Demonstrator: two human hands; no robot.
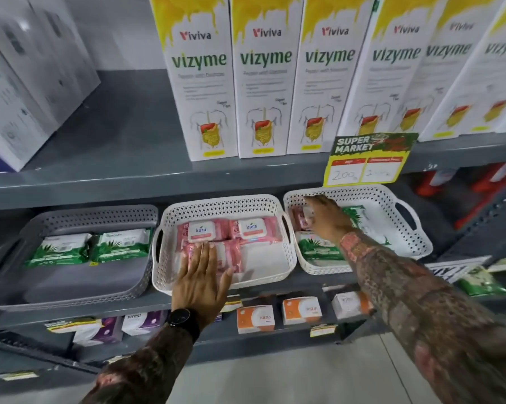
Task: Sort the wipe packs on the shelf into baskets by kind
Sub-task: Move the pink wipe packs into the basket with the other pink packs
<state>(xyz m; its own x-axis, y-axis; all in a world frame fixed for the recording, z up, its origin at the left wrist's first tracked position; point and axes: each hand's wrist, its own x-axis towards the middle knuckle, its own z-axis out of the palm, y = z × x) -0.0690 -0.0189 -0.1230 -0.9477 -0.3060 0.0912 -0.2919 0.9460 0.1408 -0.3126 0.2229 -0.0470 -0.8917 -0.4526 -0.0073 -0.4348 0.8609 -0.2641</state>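
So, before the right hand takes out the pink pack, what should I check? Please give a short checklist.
1. Right hand is on the pink pack in the right white basket: ok.
2. Grip is closed on it: cannot tell.
3. Right basket is sorted: not ok, green packs with pink.
4. Middle white basket holds only pink, with room: ok.
5. Left hand clear of the free space: ok.
6. Grey basket holds only green: ok.
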